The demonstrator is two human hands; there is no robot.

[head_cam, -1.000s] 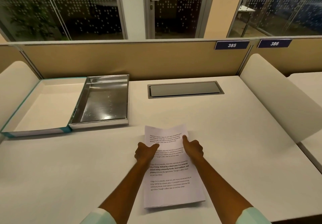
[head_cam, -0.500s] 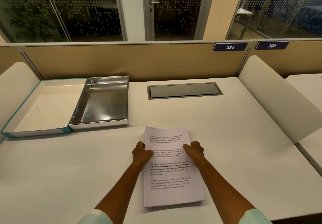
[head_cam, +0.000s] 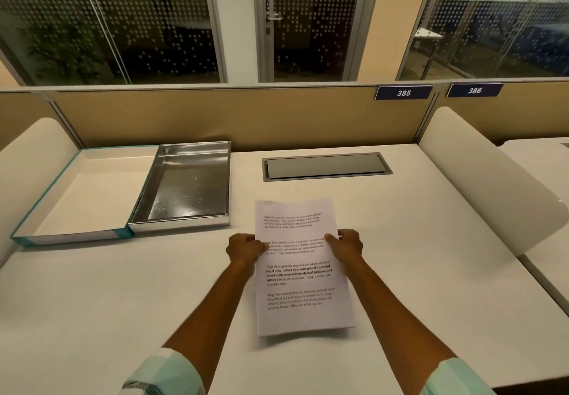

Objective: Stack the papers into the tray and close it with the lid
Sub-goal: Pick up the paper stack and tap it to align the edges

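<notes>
while both hands pinch the papers (head_cam: 300, 274) at mid-length, left hand (head_cam: 244, 248) and right hand (head_cam: 346, 245) steady opposite edges near the bench's front edge; tray (head_cam: 187, 190) and lid (head_cam: 74, 191) wait far-left.

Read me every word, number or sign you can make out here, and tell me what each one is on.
"385": dark blue plate on the tan partition.
"386": second dark blue plate, to its right.
"PUSH": vertical sign on the glass door frame.
"way of living. Defined by a slower pace, it is centered around strong community bonds, local traditions, and primary": bold lines on the papers held by the left hand and right hand.
Remaining print on the papers: too small to read reliably.
</notes>
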